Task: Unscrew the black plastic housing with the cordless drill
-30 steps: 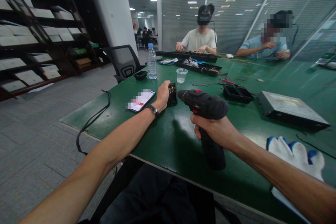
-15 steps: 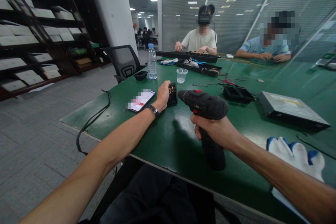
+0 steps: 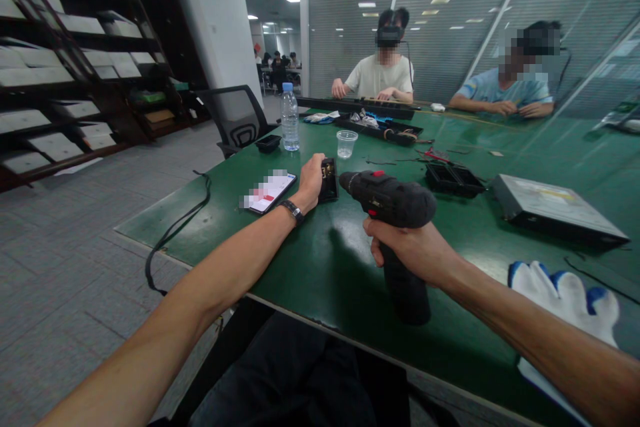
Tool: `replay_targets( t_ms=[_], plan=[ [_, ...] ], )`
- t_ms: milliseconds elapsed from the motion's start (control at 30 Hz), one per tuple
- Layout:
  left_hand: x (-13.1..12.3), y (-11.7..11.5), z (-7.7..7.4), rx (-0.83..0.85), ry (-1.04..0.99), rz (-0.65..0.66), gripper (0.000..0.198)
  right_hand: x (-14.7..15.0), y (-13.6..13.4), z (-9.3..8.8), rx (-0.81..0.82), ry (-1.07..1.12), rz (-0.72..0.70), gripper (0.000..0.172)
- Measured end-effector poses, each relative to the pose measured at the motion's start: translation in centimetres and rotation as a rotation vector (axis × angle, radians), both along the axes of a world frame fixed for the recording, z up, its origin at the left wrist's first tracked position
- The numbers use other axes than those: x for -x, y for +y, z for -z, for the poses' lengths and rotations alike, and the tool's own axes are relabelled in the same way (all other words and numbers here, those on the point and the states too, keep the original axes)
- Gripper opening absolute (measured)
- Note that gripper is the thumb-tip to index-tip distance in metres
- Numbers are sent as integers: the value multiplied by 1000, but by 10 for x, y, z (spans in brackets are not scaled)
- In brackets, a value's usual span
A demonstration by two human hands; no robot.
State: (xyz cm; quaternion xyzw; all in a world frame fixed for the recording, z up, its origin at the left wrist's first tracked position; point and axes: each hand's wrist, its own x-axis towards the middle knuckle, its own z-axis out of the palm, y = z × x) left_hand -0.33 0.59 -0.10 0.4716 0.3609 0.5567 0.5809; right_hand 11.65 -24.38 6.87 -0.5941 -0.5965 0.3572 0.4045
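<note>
Green surface [image 3: 310, 260] fills the view, with dark shelving off to the left and two other people seated at the far side, their hands busy at their own trays. Out front, the left hand [image 3: 311, 181] is curled against a small black part [image 3: 329, 179] lying flat on the surface, fingers closed over its near edge and pinning it down. Right hand [image 3: 415, 250] is wrapped tight round the grip of a black cordless drill [image 3: 395, 203], held upright, nose aimed left at that part; the tip sits just beside it, though whether it touches I cannot tell. A phone [image 3: 270, 191] lies face up just left of the left wrist. Behind the part stand a clear plastic cup [image 3: 346, 143] and a water bottle [image 3: 289, 118]. To the right of the drill there is a black tray [image 3: 453, 178], then a flat metal box [image 3: 553, 207], and a white-and-blue glove [image 3: 565, 293] beside the right forearm.
</note>
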Motion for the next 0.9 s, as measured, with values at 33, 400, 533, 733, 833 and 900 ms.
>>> replay_targets(
  t_ms=[33,400,533,733,833,900],
  plan=[
    [0,1,0,-2,-2,2,32,0,0,0,1,0,2,22],
    [0,3,2,-4,1,1,30,1,-2,-2,-3,-27,-3,32],
    [0,3,2,-1,9,4,29,3,-1,-3,-3,-11,-1,28],
    [0,3,2,0,12,4,31,3,-1,-3,1,-17,6,29],
    [-1,3,3,-16,11,-7,31,2,-1,-3,16,-26,9,31],
    [-1,4,3,-21,12,-13,31,3,-1,-3,20,-41,10,32]
  ],
)
